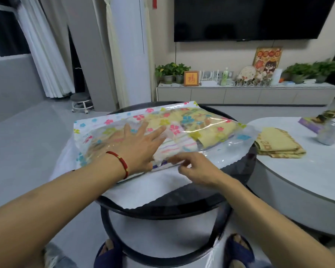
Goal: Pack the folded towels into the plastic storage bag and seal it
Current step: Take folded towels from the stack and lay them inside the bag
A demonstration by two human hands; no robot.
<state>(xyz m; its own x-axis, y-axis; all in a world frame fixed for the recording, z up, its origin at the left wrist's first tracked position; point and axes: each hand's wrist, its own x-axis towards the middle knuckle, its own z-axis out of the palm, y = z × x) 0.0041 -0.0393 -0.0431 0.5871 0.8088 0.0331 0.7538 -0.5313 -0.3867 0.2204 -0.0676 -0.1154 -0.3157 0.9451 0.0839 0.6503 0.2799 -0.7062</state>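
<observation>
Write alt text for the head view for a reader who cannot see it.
A left hand presses flat on a flower-printed plastic storage bag holding folded towels on a round black table, while the right hand pinches the bag's near edge. One folded yellow towel lies outside on the white table.

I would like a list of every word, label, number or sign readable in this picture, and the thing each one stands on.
"福", one red character: small wooden frame on the TV cabinet.
Red characters along the top of the cartoon poster: too blurred to read.
Brown woven pattern on the folded yellow towel on the white table: not readable as letters.
Green bottle: label too small.
Plastic storage bag: flower prints only, no text.
</observation>
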